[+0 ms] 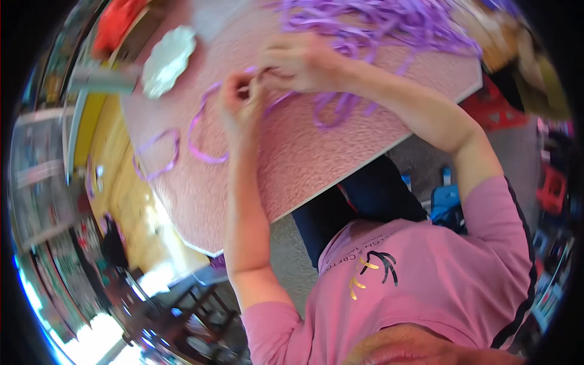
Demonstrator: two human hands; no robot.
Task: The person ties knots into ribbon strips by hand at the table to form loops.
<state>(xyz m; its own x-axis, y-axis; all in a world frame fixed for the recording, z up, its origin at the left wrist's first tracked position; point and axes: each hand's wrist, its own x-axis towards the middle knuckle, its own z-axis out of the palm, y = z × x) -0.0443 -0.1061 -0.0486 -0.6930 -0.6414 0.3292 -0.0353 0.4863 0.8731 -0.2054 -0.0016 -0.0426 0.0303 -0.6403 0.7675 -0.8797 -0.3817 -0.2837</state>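
Note:
My left hand (243,103) is raised over the pink table top (316,158), its fingers closed in a pinch on a thin purple ribbon (210,159). Touching or nearly touching it, my right hand (298,61) is also closed, with fingertips on the ribbon; motion blur hides the exact grip. The ribbon curves down in a loop left of my left hand, and a strand shows under my right wrist. A separate purple loop (176,149) lies near the table's left edge. A large tangled pile of purple ribbon (389,24) covers the far right part.
A white scalloped dish (169,61) sits at the far left of the table, near a pale blurred object (103,79) and something red-orange (118,24). Beyond the left edge is a yellow wooden surface (125,176). A red stool (496,106) stands past the right edge.

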